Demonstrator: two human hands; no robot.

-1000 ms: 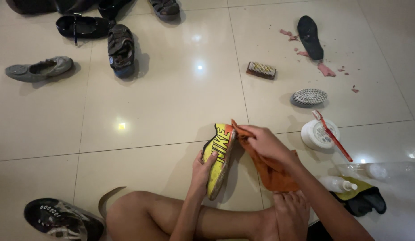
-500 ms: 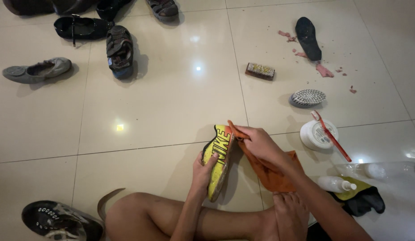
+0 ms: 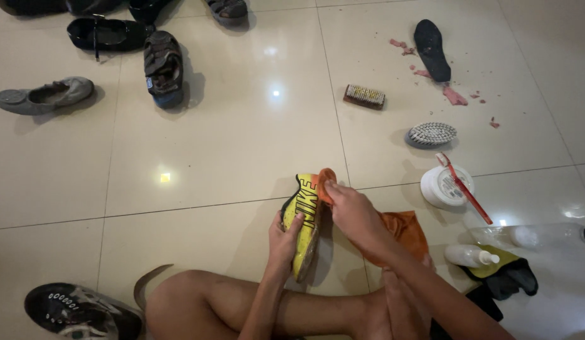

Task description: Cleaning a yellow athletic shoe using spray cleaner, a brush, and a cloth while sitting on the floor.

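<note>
Left hand (image 3: 283, 239) grips yellow shoe (image 3: 303, 217); right hand (image 3: 353, 214) presses orange cloth (image 3: 399, 233).

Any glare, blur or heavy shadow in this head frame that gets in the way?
Head view: bright ceiling-light spots glare on the glossy tile floor, none over the yellow shoe; left hand, right hand and orange cloth look sharp; soft shadows beside the scattered shoes; corners dim; lens bends the tile lines slightly.

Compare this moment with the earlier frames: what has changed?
The right hand has slid the orange cloth up the yellow shoe toward its upper end. The left hand still grips the shoe from below. Brushes, tub and other shoes are unmoved.
</note>
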